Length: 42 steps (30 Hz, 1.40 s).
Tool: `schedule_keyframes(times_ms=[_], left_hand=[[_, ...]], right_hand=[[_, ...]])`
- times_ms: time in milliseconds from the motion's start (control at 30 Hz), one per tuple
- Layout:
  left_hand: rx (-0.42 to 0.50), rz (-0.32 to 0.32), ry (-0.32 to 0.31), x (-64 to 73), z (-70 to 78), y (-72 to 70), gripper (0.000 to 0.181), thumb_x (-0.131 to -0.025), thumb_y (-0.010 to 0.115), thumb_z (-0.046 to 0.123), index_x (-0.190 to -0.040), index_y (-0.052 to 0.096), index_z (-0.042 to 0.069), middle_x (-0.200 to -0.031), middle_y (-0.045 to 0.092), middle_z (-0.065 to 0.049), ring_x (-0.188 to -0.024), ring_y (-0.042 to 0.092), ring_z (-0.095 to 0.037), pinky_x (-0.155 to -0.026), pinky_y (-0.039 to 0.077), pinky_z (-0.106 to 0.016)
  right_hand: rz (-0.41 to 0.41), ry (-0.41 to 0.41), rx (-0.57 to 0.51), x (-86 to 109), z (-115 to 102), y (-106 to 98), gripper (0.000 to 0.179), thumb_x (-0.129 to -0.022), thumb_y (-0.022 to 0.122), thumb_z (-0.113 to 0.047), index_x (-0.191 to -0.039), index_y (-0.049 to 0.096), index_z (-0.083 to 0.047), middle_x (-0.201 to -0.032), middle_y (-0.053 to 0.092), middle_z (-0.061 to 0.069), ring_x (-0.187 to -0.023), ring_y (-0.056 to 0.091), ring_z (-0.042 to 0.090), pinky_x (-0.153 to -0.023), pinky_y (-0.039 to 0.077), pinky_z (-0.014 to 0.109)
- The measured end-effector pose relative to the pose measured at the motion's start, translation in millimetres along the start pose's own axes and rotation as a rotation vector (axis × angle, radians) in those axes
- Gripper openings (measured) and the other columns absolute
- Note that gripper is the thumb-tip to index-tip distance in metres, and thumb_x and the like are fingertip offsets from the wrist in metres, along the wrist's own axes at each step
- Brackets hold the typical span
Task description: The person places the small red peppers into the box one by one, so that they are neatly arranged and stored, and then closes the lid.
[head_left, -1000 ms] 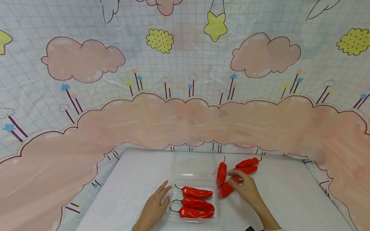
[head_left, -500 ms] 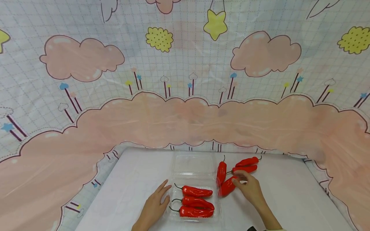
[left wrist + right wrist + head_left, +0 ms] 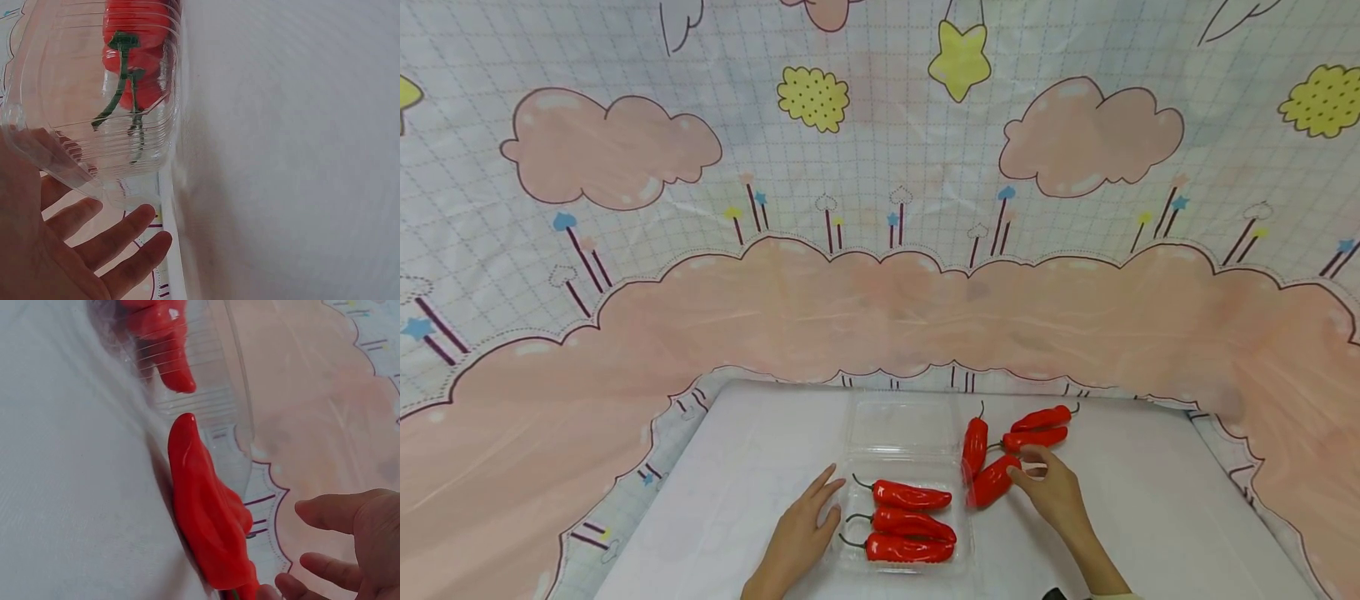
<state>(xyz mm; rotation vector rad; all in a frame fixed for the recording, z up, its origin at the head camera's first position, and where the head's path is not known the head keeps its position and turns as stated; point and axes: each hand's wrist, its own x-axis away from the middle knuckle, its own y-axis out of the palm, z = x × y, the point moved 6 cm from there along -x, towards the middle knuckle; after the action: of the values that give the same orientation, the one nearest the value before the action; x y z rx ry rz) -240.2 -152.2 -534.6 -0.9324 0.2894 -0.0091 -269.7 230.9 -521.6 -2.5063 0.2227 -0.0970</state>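
Three red chili peppers [image 3: 910, 522] with green stems lie side by side in a clear hinged plastic box [image 3: 962, 542], its lid [image 3: 904, 425] folded back. My left hand [image 3: 802, 527] is at the box's left side with fingers extended. In the left wrist view its fingers [image 3: 119, 240] are spread beside the box wall; whether they touch is unclear. My right hand [image 3: 1051, 487] hovers at the stem end of a loose red chili pepper [image 3: 992, 483] right of the box. In the right wrist view the thumb [image 3: 328, 511] stands apart from this pepper, and nothing is held.
More loose red chili peppers lie behind: one upright in view [image 3: 976, 442] beside the box, and two further right, a nearer pepper [image 3: 1036, 439] and a farther pepper [image 3: 1043, 418]. A white table [image 3: 760, 442] carries everything. A patterned cloth [image 3: 880, 317] hangs behind it.
My right hand has shifted slightly right, uncovering more of the nearest loose pepper and the stem behind it. The left hand stays beside the box, and the peppers lie as before.
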Motion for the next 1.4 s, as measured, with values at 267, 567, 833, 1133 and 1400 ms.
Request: schedule_keyframes(times_ms=[267, 567, 833, 1133, 1400], left_hand=[[-0.009, -0.006, 0.004, 0.0, 0.3, -0.9, 0.04, -0.093, 0.062, 0.016, -0.133, 0.061, 0.015, -0.153, 0.047, -0.001, -0.123, 0.061, -0.032, -0.096, 0.052, -0.054], [-0.019, 0.001, 0.005, 0.1, 1.4, -1.6, 0.04, -0.093, 0.063, 0.016, -0.132, 0.062, 0.015, -0.152, 0.048, -0.002, -0.123, 0.061, -0.032, -0.096, 0.052, -0.053], [-0.02, -0.004, 0.005, 0.3, 0.8, -1.4, 0.04, -0.093, 0.063, 0.016, -0.133, 0.061, 0.016, -0.152, 0.047, -0.001, -0.123, 0.061, -0.031, -0.096, 0.053, -0.053], [-0.021, -0.005, 0.004, 0.8, 1.0, -2.3, 0.04, -0.093, 0.063, 0.016, -0.133, 0.062, 0.016, -0.152, 0.047, -0.001, -0.122, 0.062, -0.032, -0.095, 0.053, -0.053], [-0.018, -0.001, 0.007, 0.0, 0.1, -1.2, 0.04, -0.093, 0.063, 0.016, -0.133, 0.062, 0.016, -0.152, 0.047, -0.001, -0.123, 0.061, -0.031, -0.096, 0.052, -0.053]], right_hand=[[-0.032, 0.066, 0.054, -2.7, 9.1, 5.6, 0.066, -0.086, 0.072, -0.041, -0.135, 0.049, -0.004, -0.13, 0.057, 0.027, -0.112, 0.06, 0.042, -0.078, 0.06, 0.044], [-0.055, 0.108, 0.077, -7.5, 15.1, 15.0, 0.073, -0.082, 0.075, -0.042, -0.138, 0.045, -0.004, -0.129, 0.055, 0.028, -0.108, 0.057, 0.039, -0.074, 0.059, 0.042], [-0.053, 0.082, 0.103, -11.7, 14.9, 21.8, 0.074, -0.083, 0.075, -0.039, -0.141, 0.045, -0.004, -0.126, 0.057, 0.027, -0.103, 0.057, 0.035, -0.074, 0.057, 0.041], [-0.049, 0.057, 0.147, -14.9, 13.5, 27.5, 0.074, -0.084, 0.073, -0.037, -0.141, 0.044, 0.001, -0.12, 0.059, 0.027, -0.1, 0.055, 0.035, -0.078, 0.055, 0.047], [-0.052, 0.048, 0.166, -16.0, 15.5, 31.7, 0.073, -0.084, 0.071, -0.034, -0.14, 0.045, 0.004, -0.131, 0.054, 0.031, -0.114, 0.053, 0.044, -0.094, 0.048, 0.061]])
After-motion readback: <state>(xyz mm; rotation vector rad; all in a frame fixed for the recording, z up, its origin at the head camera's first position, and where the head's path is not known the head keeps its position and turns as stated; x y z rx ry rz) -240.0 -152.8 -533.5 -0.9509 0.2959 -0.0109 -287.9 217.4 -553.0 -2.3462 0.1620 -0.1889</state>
